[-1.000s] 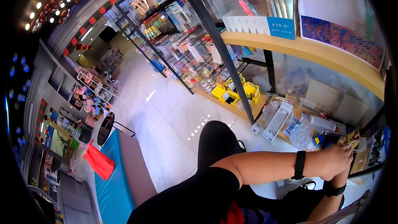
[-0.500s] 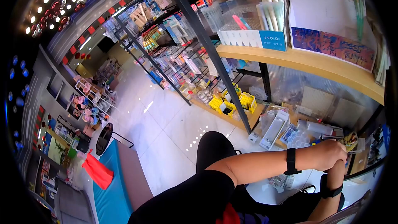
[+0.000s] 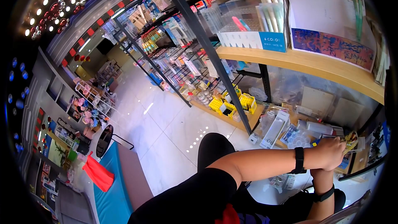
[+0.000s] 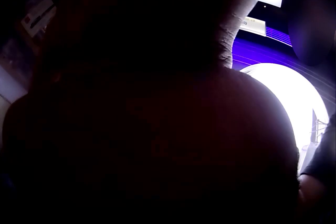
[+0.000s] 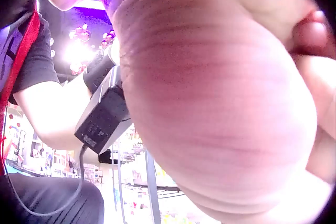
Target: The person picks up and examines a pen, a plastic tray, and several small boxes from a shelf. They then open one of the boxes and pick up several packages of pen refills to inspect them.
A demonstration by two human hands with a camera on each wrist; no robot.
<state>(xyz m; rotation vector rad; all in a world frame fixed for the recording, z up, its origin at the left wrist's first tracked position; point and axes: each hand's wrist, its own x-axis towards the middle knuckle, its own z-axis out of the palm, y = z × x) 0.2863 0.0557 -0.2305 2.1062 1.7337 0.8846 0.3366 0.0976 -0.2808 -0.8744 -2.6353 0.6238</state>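
Observation:
In the head view, my left hand (image 3: 329, 152) is at the right, above and partly over my right hand (image 3: 320, 175). The two meet or overlap, and the left hand hides most of the right hand's fingers. A patterned, yellowish packet (image 3: 350, 142) is just beyond the left hand's fingers; contact cannot be told. The left wrist view is mostly dark, blocked by a hand or wrist. In the right wrist view, the heel of a palm (image 5: 215, 103) fills the middle, with part of some fingers at the right edge. Whether either hand holds a thing is hidden.
A low shelf holds a long white box (image 3: 275, 129), a clear round palette (image 3: 297, 140) and yellow baskets (image 3: 247, 102). A dark upright post (image 3: 207, 49) and a wooden shelf edge (image 3: 306, 61) are nearby. A teal bench (image 3: 110, 195) bears a red bag (image 3: 98, 172).
The head view has tilted slightly, shifting the shelves down and left. Over the last half second, the right hand has moved left, beneath the left hand, and the left hand's wrist has turned slightly.

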